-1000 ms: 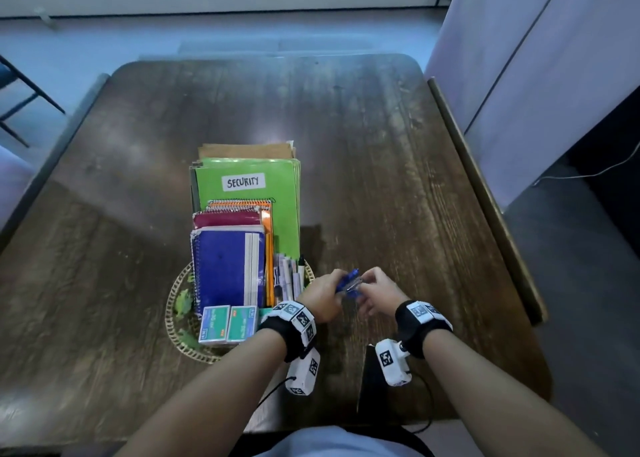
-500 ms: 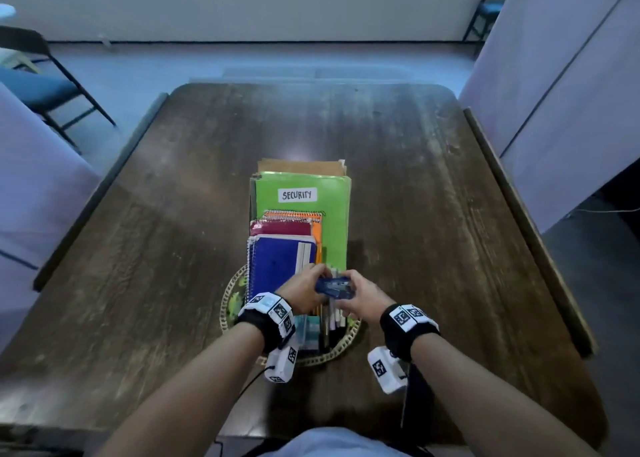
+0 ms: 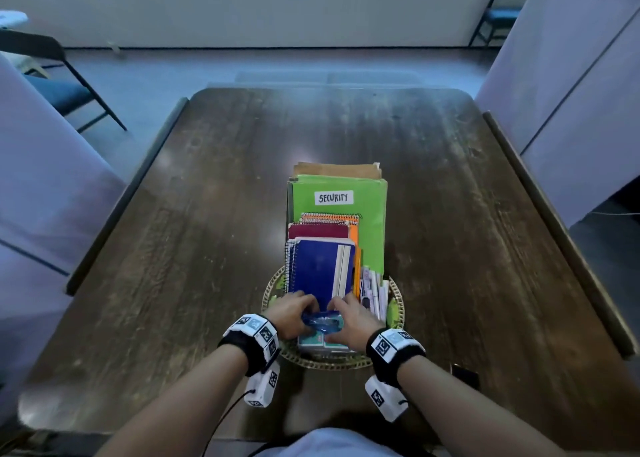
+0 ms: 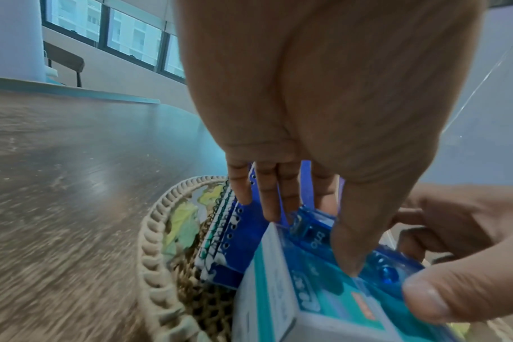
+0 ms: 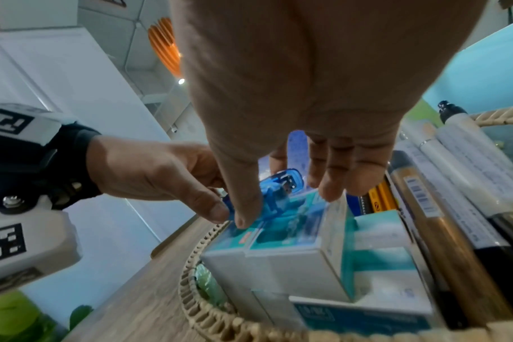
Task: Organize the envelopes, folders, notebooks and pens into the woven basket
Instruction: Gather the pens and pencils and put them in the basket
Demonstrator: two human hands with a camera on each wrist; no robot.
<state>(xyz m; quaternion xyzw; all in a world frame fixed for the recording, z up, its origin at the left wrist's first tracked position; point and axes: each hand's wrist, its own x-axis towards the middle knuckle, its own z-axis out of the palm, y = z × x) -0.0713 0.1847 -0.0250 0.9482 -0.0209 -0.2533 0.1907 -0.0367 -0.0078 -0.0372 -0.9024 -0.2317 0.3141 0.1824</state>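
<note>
Both hands meet over the round woven basket (image 3: 394, 349) near the table's (image 3: 173, 249) front edge. The left hand (image 3: 292, 313) and right hand (image 3: 353, 321) each pinch the small translucent blue plastic stapler (image 3: 322, 321), their grip closed on it, resting it on teal-and-white boxes (image 5: 281, 250) in front of the blue spiral notebook (image 3: 320, 268).

Both hands' fingers (image 5: 243, 208) pinch a translucent blue stapler (image 5: 274, 196) just above the teal-and-white boxes (image 5: 281, 245); markers (image 5: 454, 175) lie right of the fingers.
</note>
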